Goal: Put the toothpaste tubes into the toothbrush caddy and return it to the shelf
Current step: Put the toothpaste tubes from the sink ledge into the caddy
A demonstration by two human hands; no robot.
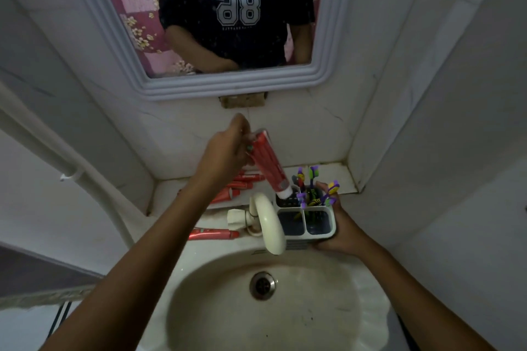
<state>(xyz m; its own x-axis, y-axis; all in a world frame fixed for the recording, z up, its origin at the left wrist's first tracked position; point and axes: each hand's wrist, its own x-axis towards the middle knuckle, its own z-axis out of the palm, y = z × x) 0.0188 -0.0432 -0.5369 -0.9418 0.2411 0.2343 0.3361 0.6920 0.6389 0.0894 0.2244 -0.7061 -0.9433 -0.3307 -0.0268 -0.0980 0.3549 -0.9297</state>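
My left hand [226,148] grips the flat end of a red toothpaste tube [268,164], held cap down. Its white cap sits at the rim of the back-left compartment of the white toothbrush caddy [319,235]. My right hand [343,229] holds the caddy from its right side, above the sink's back edge. Several purple and yellow toothbrushes [313,194] stand in the caddy's back-right part. More red tubes [242,185] lie on the tiled shelf [339,177] behind the tap. Another red tube [212,234] lies on the sink ledge at the left.
A white curved tap [269,225] stands just left of the caddy, over the white basin [328,308] with its metal drain [263,285]. A framed mirror [228,85] hangs above the shelf. Tiled walls close in on both sides.
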